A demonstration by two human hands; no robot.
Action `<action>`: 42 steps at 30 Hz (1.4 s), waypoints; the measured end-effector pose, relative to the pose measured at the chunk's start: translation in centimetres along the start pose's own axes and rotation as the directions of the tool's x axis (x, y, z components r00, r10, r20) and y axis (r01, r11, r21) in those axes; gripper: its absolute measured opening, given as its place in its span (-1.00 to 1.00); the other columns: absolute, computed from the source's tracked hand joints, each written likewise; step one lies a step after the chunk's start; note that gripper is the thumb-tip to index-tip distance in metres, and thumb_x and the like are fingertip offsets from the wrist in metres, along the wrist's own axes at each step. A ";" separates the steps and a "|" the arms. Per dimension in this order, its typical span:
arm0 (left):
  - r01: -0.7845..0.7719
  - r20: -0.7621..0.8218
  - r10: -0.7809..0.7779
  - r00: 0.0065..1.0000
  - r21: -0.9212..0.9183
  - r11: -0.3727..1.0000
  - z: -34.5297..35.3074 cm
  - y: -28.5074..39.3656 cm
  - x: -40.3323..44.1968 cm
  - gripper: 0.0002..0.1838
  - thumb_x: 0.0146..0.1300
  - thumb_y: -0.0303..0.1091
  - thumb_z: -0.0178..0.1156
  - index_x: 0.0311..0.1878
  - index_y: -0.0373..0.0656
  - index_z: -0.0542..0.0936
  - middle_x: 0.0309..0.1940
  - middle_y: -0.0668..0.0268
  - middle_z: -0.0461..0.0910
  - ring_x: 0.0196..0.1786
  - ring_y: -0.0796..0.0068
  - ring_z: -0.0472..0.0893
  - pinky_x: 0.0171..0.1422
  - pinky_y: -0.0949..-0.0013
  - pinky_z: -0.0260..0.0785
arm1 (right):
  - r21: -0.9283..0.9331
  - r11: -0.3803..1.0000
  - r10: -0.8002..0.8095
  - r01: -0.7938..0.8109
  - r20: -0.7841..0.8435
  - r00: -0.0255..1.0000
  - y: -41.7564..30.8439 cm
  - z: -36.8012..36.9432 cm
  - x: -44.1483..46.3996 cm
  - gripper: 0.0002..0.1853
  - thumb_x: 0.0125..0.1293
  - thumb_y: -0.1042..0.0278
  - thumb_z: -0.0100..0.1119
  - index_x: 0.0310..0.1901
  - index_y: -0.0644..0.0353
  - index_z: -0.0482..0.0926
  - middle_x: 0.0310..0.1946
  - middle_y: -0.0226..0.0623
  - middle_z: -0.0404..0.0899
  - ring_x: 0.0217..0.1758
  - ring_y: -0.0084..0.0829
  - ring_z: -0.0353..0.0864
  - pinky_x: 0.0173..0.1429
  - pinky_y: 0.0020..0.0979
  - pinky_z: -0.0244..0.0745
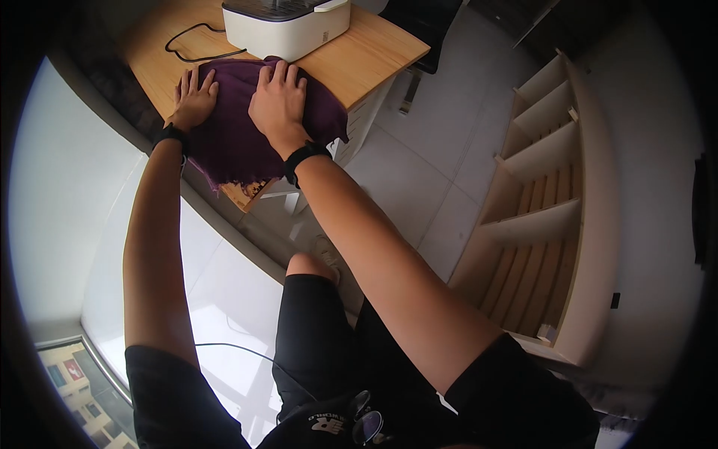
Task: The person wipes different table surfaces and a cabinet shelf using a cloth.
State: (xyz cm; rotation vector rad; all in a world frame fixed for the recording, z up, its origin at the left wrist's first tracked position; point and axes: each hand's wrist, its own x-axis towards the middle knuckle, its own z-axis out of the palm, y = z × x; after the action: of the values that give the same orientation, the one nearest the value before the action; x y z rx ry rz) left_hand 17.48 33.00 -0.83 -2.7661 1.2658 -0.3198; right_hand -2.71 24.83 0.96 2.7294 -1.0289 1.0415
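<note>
- Your right hand [278, 97] presses on the purple cloth [235, 120], fingers bent; whether they pinch it, I cannot tell.
- Your left hand [194, 97] lies flat, fingers spread, at the cloth's left edge.
- Beneath, the cloth covers the near end of the wooden table [385, 49], overhanging its right side; it looks soft, light, likely easiest gripped by that loose edge.
- Just beyond sits a white box [292, 34].

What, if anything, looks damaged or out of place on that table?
The purple cloth stands out: its near edge looks ragged, with small holes that show the wooden table beneath. It also lies unevenly, with one side drooping past the table's edge. I see nothing spilled.
</note>
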 end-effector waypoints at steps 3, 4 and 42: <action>0.106 0.085 -0.093 0.992 -0.159 0.982 -1.5 1.1 -2.6 -0.38 0.50 0.20 -0.40 0.58 0.35 0.09 0.63 0.11 -0.17 0.64 -0.17 -0.26 0.54 -0.47 -0.38 | 0.018 1.000 0.007 -0.008 0.050 0.999 0.1 0.1 -0.2 -0.55 0.28 0.23 0.10 0.17 0.22 0.46 0.18 0.00 0.38 0.30 0.02 0.34 0.26 -0.01 0.33; 0.142 0.131 -0.116 0.985 -0.208 0.968 -2.1 1.4 -3.2 -0.37 0.50 0.21 -0.41 0.58 0.37 0.08 0.63 0.11 -0.16 0.64 -0.19 -0.25 0.52 -0.49 -0.39 | 0.061 0.998 0.000 -0.009 0.143 0.990 0.2 0.1 -0.2 -0.51 0.30 0.22 0.08 0.23 0.23 0.43 0.27 0.03 0.35 0.37 0.08 0.29 0.35 0.03 0.26; -0.510 -0.471 0.277 0.838 -0.493 0.705 -20.9 10.7 -23.6 -0.45 0.16 -0.51 0.26 0.23 -0.24 0.36 -0.02 -0.15 0.57 0.00 -0.16 0.58 0.12 0.01 0.46 | 0.074 0.943 -0.309 0.325 -0.165 0.937 13.1 -27.3 -7.6 -0.81 0.11 0.44 0.28 -0.23 0.30 0.60 -0.23 -0.09 0.50 0.01 -0.12 0.52 0.03 -0.19 0.54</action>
State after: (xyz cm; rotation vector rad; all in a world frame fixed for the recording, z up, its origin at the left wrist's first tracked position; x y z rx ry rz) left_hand -10.10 44.12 14.12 -2.8426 2.4078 -0.4755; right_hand -30.60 26.12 15.04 2.7145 -0.5025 1.2437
